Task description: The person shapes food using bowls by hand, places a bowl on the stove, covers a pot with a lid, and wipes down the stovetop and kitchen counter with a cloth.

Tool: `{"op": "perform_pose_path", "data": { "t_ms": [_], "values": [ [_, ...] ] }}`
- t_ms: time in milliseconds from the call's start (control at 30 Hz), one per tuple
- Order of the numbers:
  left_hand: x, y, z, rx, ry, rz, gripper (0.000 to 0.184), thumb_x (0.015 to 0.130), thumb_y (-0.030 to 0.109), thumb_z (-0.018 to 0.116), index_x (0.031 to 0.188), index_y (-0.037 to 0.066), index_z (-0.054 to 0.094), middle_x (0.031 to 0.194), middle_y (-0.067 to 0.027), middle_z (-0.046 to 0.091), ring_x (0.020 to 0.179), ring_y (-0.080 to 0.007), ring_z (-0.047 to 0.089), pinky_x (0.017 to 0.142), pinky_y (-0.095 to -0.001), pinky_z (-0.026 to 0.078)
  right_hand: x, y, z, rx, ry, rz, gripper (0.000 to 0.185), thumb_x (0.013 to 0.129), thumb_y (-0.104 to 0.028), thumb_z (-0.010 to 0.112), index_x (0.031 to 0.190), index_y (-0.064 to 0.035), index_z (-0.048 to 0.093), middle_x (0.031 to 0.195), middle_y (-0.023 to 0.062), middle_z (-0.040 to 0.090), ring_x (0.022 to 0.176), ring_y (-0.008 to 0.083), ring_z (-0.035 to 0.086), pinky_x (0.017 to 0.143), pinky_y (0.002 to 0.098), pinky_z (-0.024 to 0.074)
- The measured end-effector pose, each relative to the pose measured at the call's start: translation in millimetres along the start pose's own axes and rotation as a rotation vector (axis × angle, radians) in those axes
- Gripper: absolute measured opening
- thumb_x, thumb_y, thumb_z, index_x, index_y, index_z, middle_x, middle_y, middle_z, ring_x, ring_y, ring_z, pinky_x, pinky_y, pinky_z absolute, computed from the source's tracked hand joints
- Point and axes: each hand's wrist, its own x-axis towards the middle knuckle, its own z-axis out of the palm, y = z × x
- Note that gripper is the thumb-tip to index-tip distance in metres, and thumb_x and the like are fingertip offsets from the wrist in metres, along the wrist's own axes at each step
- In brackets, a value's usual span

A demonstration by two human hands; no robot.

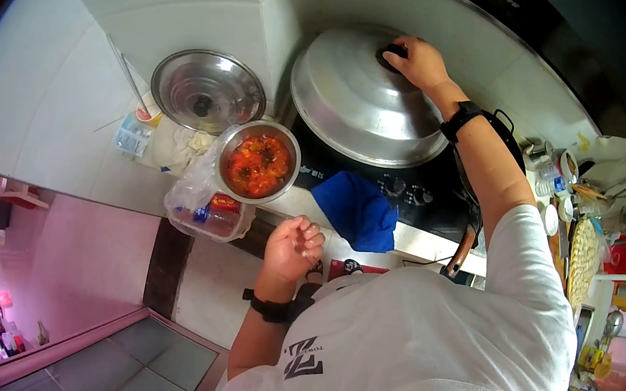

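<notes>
My right hand [418, 62] is wrapped around the black knob [391, 57] of a large domed metal lid [351, 93], which sits over the left side of the black stove [418, 190]. Lower and to the left, my left hand [295, 247] is raised with its fingers curled into a loose fist, and nothing shows in it. The nearest thing to it is a metal bowl [294, 145] of red, tomato-like food on the counter. A blue cloth [359, 211] hangs over the stove's front edge. What lies under the lid is hidden.
A glass-like lid with a metal rim [207, 93] leans on the wall at left. Below the bowl is a clear plastic container [206, 216] with packages. A pan with a wooden handle [463, 251] stands right of the big lid. Bottles and utensils crowd the far right.
</notes>
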Motion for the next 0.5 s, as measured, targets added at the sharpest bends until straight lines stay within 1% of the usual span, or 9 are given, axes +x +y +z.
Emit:
{"op": "perform_pose_path", "data": {
  "t_ms": [33, 100, 233, 300, 333, 400, 433, 467, 500],
  "values": [
    [0.5, 0.2, -1.0, -0.001, 0.006, -0.004, 0.021, 0.094, 0.022, 0.052, 0.077, 0.01, 0.046, 0.077, 0.0001, 0.04, 0.067, -0.0126, 0.038, 0.053, -0.0231, 0.033, 1.1, 3.1, 1.7, -0.001, -0.001, 0.003, 0.048, 0.081, -0.041, 0.069, 0.109, -0.0018, 0.068, 0.102, 0.02, 0.07, 0.096, 0.0378, 0.066, 0.086, 0.0431, 0.0514],
    [0.5, 0.7, -1.4, -0.003, 0.015, -0.01, 0.02, 0.093, 0.022, 0.052, 0.077, 0.01, 0.046, 0.077, 0.0, 0.04, 0.067, -0.0126, 0.038, 0.053, -0.0231, 0.033, 4.2, 7.7, 5.2, 0.005, 0.013, -0.059, 0.048, 0.081, -0.04, 0.07, 0.109, -0.0016, 0.068, 0.102, 0.0201, 0.07, 0.096, 0.038, 0.066, 0.087, 0.0432, 0.0512],
    [-0.4, 2.4, -2.4, -0.006, 0.009, -0.026, 0.02, 0.094, 0.021, 0.052, 0.078, 0.01, 0.046, 0.077, -0.0004, 0.04, 0.067, -0.0127, 0.038, 0.053, -0.0232, 0.033, 3.3, 4.3, 2.0, -0.004, -0.006, -0.012, 0.047, 0.081, -0.039, 0.07, 0.108, -0.0011, 0.068, 0.102, 0.0205, 0.07, 0.096, 0.0383, 0.065, 0.086, 0.0439, 0.0512],
    [-0.4, 3.4, -5.9, -0.005, 0.0, -0.046, 0.02, 0.094, 0.021, 0.051, 0.078, 0.01, 0.046, 0.077, -0.0006, 0.04, 0.067, -0.0128, 0.038, 0.053, -0.0232, 0.033, -0.3, 2.1, -0.2, 0.013, 0.009, -0.024, 0.05, 0.081, -0.043, 0.071, 0.108, -0.0017, 0.068, 0.102, 0.0209, 0.07, 0.097, 0.0383, 0.065, 0.086, 0.044, 0.051],
    [0.1, 3.5, -7.5, -0.006, -0.008, -0.052, 0.019, 0.094, 0.021, 0.052, 0.079, 0.01, 0.046, 0.077, -0.0006, 0.041, 0.068, -0.0135, 0.039, 0.053, -0.0238, 0.033, -0.2, 1.2, -0.4, 0.013, 0.014, -0.003, 0.05, 0.081, -0.043, 0.071, 0.108, -0.0017, 0.068, 0.102, 0.0209, 0.07, 0.097, 0.0383, 0.065, 0.086, 0.044, 0.051],
    [0.8, 5.2, -8.6, 0.024, -0.005, -0.122, 0.018, 0.093, 0.021, 0.052, 0.08, 0.01, 0.046, 0.077, -0.0006, 0.041, 0.068, -0.0142, 0.04, 0.054, -0.0243, 0.033, -2.5, 2.6, 0.1, 0.042, -0.005, -0.03, 0.059, 0.081, -0.052, 0.07, 0.111, -0.0006, 0.067, 0.104, 0.0225, 0.069, 0.098, 0.0393, 0.065, 0.088, 0.0439, 0.0509],
    [1.5, 3.9, -8.9, -0.018, -0.034, -0.11, 0.019, 0.094, 0.021, 0.051, 0.08, 0.01, 0.045, 0.077, -0.0007, 0.041, 0.068, -0.0138, 0.039, 0.054, -0.0244, 0.034, -7.5, 3.8, 0.7, 0.004, 0.037, -0.021, 0.063, 0.081, -0.055, 0.069, 0.112, 0.0, 0.066, 0.106, 0.0231, 0.068, 0.1, 0.0397, 0.064, 0.09, 0.044, 0.0505],
    [3.2, 2.3, -8.9, -0.061, -0.061, -0.109, 0.02, 0.096, 0.022, 0.05, 0.081, 0.009, 0.045, 0.078, -0.0008, 0.04, 0.067, -0.0135, 0.038, 0.054, -0.0245, 0.036, -9.9, 5.0, 1.6, -0.043, 0.078, -0.004, 0.068, 0.081, -0.059, 0.068, 0.114, 0.0007, 0.065, 0.108, 0.0236, 0.068, 0.102, 0.0401, 0.064, 0.091, 0.0441, 0.0502],
    [4.3, 0.9, -5.5, -0.047, -0.042, -0.125, 0.02, 0.096, 0.021, 0.048, 0.08, 0.009, 0.045, 0.078, -0.0015, 0.041, 0.068, -0.0136, 0.04, 0.055, -0.0252, 0.036, -18.3, -2.9, -10.6, -0.025, 0.053, 0.074, 0.07, 0.082, -0.059, 0.067, 0.115, 0.0018, 0.064, 0.112, 0.024, 0.067, 0.105, 0.0401, 0.063, 0.093, 0.0445, 0.0497]
  ]
}}
